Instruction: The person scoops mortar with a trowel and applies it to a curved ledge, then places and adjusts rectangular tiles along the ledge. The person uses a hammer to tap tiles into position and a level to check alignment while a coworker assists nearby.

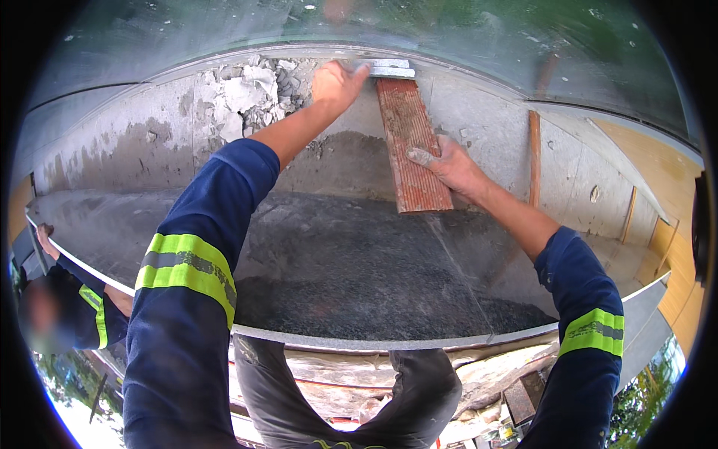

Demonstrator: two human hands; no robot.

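Observation:
My right hand (452,168) grips the lower right edge of a long reddish ribbed strip (407,135), with a dusty thumb lying across its face. The strip's far end meets a small stack of grey flat pieces (392,69) under the glass. At the left end of that stack is my left hand (339,86), fingers bent and closed on its edge. How far the fingertips reach around the pieces is hidden. The strip's near end lies over the back of a dark speckled stone slab (359,262).
Broken mortar (250,93) lies heaped left of my left hand. Dark glass (359,26) spans the far side. A narrow reddish batten (534,157) stands to the right. At the far left, a co-worker's hand (46,238) touches the slab's edge.

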